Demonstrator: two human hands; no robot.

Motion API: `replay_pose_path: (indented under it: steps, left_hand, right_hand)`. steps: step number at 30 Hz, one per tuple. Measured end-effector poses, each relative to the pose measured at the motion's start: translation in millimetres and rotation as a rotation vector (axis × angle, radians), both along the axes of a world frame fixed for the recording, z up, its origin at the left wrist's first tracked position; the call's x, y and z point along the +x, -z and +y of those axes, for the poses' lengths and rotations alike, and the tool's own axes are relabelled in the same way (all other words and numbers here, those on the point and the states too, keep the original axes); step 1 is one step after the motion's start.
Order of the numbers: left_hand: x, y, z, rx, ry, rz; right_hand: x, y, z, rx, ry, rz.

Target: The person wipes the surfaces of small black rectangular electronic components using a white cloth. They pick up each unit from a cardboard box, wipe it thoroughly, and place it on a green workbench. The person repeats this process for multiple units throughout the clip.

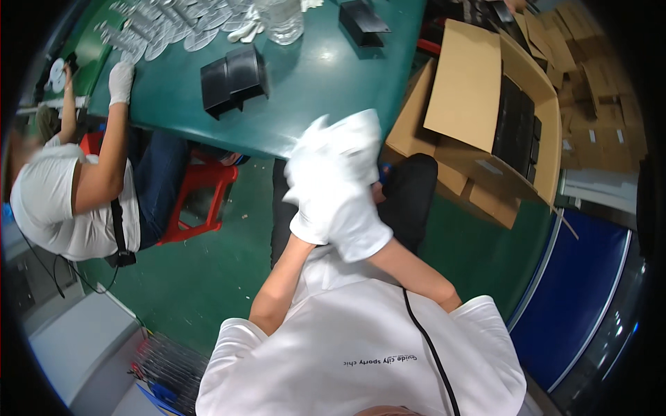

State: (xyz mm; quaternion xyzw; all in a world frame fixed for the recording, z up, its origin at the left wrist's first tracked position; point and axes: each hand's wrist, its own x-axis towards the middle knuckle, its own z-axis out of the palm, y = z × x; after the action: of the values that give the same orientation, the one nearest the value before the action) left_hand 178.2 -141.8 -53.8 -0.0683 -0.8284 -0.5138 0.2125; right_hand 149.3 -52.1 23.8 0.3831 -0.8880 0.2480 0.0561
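Both my hands wear white gloves and are pressed together above my lap, just off the near edge of the green table (305, 90). My left hand (311, 197) overlaps my right hand (357, 218), and motion smears the fingers of both. White fabric (357, 132) bunches at their far end; whether it is a cloth or part of the gloves, I cannot make out. Nearest to them on the table lies a black box-like plastic part (234, 78). Another black angled plastic part (364, 24) rests farther back to the right.
Clear discs with upright stems (173, 21) crowd the far left of the table, beside a transparent jar (281, 21). A co-worker's gloved hand (121, 82) touches the left edge. An open cardboard box (465, 83) holding black parts stands right. A red stool (201, 197) is left.
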Motion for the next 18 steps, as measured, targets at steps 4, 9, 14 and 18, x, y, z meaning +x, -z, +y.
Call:
replay_pose_path:
  steps: [4,9,14,18]
  left_hand:
    - [18,-2,6,-0.026,-0.021,-0.146]
    - [0,-10,2,0.595,-0.083,-0.460]
    - [-23,-14,-17,2.054,0.377,-0.229]
    - [-22,-2,-17,2.068,0.361,-0.244]
  right_hand:
    - [8,2,-7,-0.577,-0.350,-0.445]
    - [-52,-31,63,-0.167,0.084,-0.777]
    - [-105,-12,93,-0.866,0.480,-0.409]
    - [-116,-1,59,-0.588,0.307,-0.082]
